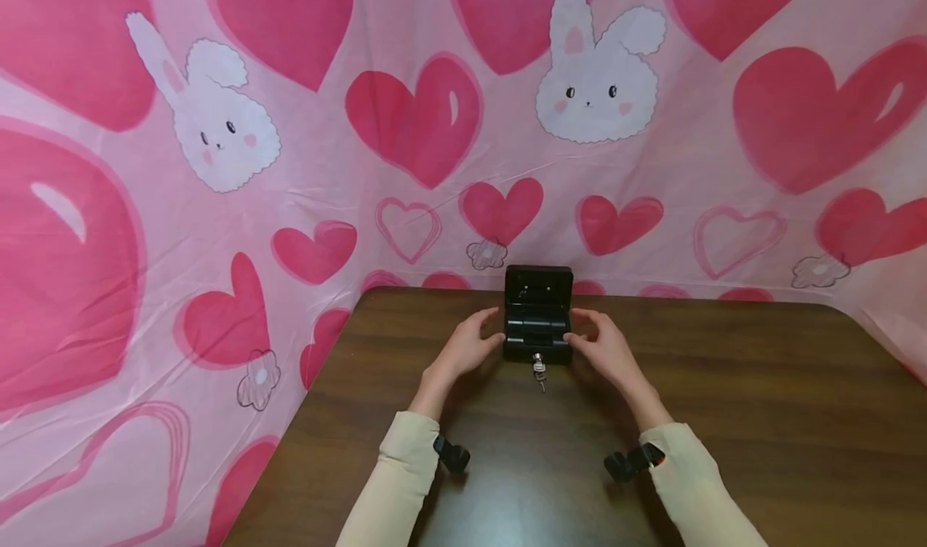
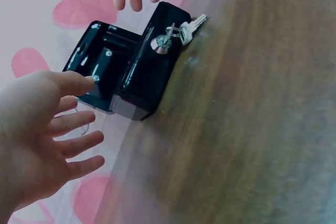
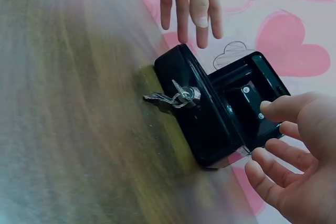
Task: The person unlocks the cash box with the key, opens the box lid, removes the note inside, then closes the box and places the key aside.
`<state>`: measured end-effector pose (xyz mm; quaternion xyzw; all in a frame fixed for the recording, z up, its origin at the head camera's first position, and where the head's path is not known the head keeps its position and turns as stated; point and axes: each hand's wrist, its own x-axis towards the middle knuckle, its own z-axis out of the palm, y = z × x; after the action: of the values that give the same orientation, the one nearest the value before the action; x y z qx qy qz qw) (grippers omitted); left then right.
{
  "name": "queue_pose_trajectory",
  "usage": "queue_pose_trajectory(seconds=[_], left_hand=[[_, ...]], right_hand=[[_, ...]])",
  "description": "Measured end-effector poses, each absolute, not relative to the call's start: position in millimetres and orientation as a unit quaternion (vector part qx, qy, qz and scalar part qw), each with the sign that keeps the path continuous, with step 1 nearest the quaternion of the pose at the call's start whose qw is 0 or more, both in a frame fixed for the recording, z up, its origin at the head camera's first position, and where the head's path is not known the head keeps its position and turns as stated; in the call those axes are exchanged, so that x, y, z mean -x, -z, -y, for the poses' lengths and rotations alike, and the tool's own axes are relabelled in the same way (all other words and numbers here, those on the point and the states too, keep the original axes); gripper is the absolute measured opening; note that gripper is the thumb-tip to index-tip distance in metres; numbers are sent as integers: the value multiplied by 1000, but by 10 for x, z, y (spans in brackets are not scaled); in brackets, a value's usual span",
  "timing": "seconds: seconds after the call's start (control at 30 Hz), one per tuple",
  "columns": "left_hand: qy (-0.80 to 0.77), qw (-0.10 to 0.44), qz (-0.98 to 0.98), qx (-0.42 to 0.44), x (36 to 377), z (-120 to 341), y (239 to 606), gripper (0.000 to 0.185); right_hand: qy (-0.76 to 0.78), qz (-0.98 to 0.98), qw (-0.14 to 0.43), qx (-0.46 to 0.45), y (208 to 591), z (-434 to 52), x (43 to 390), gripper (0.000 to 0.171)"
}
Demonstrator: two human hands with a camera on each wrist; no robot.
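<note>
A small black cash box (image 1: 521, 352) stands on the table with its lid (image 1: 538, 284) raised. From the lock on its front hang silver keys (image 2: 190, 29), one of them in the keyhole. My left hand (image 1: 466, 347) is at the box's left side, fingers spread and loosely bent. At the right side, my right hand (image 1: 607, 349) mirrors it, thumb near the front corner. Both wrist views show the left hand (image 2: 44, 129) and right hand (image 3: 302, 156) with nothing in their grasp. Whether any fingertip touches the box, I cannot tell.
The brown wooden table (image 1: 760, 402) has its back edge just behind the box. Pink cloth (image 1: 405, 153) printed with hearts and rabbits hangs behind and to the left. Small black cameras (image 1: 452, 455) are strapped to both wrists, over light sleeves.
</note>
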<state>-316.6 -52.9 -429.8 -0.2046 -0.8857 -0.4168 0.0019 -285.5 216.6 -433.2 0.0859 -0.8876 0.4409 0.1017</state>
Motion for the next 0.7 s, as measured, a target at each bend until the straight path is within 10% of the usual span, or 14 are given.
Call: queue_pose_trajectory(seconds=[0.7], left_hand=[[394, -14, 899, 191, 3029, 547, 4449, 52]], right_hand=[[-458, 884, 69, -59, 4533, -2095, 2753, 54]])
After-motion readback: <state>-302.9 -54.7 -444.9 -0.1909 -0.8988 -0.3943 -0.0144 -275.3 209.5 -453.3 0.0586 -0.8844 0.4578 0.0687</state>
